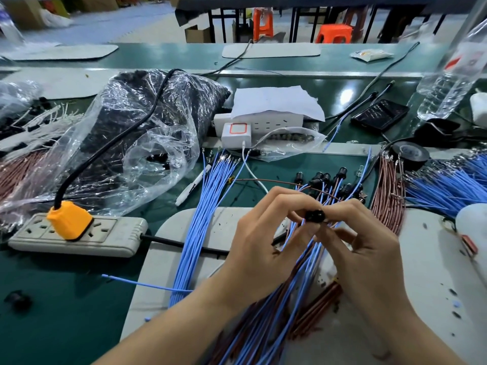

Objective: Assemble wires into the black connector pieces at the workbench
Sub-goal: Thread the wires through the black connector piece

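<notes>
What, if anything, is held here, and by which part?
One black connector piece, pinched from both sides: left hand on its left, right hand on its right. Whether the thin brown wire is pinched too cannot be told.

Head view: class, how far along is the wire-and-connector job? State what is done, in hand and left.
Done: a cluster of wired connectors lies behind the hands. In hand: the left hand and right hand pinch one black connector. Left: a loose blue wire bundle, a brown wire bundle and a plastic bag of dark parts look unused.
</notes>
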A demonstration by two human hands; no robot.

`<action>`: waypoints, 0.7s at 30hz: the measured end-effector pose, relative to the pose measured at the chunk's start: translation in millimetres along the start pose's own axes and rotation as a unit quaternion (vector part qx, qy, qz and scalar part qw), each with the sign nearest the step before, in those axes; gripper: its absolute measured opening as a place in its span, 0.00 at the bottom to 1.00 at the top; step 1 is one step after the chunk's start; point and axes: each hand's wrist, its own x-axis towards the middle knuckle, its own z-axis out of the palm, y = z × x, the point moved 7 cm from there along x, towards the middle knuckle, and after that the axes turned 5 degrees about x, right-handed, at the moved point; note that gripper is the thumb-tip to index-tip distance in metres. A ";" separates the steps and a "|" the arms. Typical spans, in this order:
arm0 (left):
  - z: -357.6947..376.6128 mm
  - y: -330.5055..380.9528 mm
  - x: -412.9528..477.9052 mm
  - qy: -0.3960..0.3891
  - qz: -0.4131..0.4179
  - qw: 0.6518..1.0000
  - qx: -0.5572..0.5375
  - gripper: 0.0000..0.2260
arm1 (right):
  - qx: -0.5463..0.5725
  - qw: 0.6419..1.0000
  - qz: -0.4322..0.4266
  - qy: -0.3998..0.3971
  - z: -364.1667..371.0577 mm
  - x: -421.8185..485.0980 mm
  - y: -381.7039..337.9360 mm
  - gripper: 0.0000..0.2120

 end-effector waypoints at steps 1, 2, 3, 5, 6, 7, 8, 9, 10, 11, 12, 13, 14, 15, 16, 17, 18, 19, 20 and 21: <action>-0.2 0.6 0.3 0.000 -0.002 1.000 -0.005 0.08 | 0.000 1.000 0.001 -0.001 0.0 0.0 0.0 0.09; -0.4 0.5 0.2 0.001 -0.008 1.000 -0.015 0.08 | -0.001 1.000 0.002 -0.002 0.2 0.2 0.2 0.08; -0.8 -0.3 0.0 0.003 -0.017 0.999 -0.027 0.08 | -0.005 1.000 0.002 -0.003 0.5 0.4 0.6 0.08; -1.0 -2.1 -1.1 0.008 -0.032 0.999 -0.043 0.07 | -0.011 1.000 0.003 -0.005 1.1 0.4 1.2 0.09; -1.0 -2.5 -1.6 0.009 -0.037 0.998 -0.046 0.07 | -0.012 1.000 0.002 -0.006 1.3 0.3 1.0 0.09; -0.8 -2.7 -2.1 0.010 -0.041 0.998 -0.051 0.07 | -0.012 1.000 0.002 -0.006 1.5 0.1 0.7 0.09; -0.5 -2.9 -2.4 0.009 -0.045 0.997 -0.057 0.07 | -0.012 1.000 0.001 -0.007 1.6 0.0 0.4 0.08; -0.2 -3.0 -2.8 0.008 -0.048 0.997 -0.061 0.06 | -0.012 1.000 0.001 -0.009 1.8 -0.2 0.0 0.07; -0.1 -3.3 -3.3 0.008 -0.050 0.997 -0.064 0.06 | -0.012 1.000 0.002 -0.010 1.9 -0.3 0.2 0.06; -0.1 -3.7 -3.6 0.009 -0.053 0.996 -0.068 0.06 | -0.014 1.000 0.003 -0.012 1.7 -0.4 0.9 0.05; -0.2 -4.5 -3.7 0.011 -0.057 0.996 -0.074 0.06 | -0.021 1.000 0.002 -0.012 1.5 -0.3 1.7 0.05; -0.3 -5.5 -3.8 0.013 -0.062 0.995 -0.081 0.06 | -0.032 0.999 0.000 -0.013 1.3 0.0 2.5 0.06; -0.4 -6.4 -3.6 0.015 -0.068 0.994 -0.087 0.06 | -0.041 0.999 -0.001 -0.015 1.2 0.4 3.3 0.05; -0.4 -7.2 -3.2 0.016 -0.074 0.993 -0.091 0.06 | -0.046 0.999 0.001 -0.016 1.2 0.7 4.6 0.04; 0.2 -8.1 -2.8 0.015 -0.080 0.992 -0.094 0.06 | -0.047 0.999 0.006 -0.016 0.9 0.8 6.2 0.03; 0.9 -9.0 -2.9 0.013 -0.085 0.991 -0.098 0.05 | -0.048 0.999 0.009 -0.017 0.7 0.8 7.7 0.02; 1.4 -9.8 -3.0 0.012 -0.089 0.991 -0.102 0.05 | -0.050 0.999 0.011 -0.016 0.8 0.9 8.7 0.02; 2.0 -10.0 -3.5 0.010 -0.090 0.990 -0.105 0.04 | -0.052 0.998 0.011 -0.014 0.9 0.7 9.1 0.03; 2.4 -9.8 -3.6 0.007 -0.090 0.990 -0.107 0.04 | -0.053 0.998 0.010 -0.012 1.2 0.7 8.9 0.04; 2.8 -9.4 -3.6 0.004 -0.090 0.990 -0.107 0.04 | -0.052 0.999 0.009 -0.010 1.5 0.7 8.5 0.06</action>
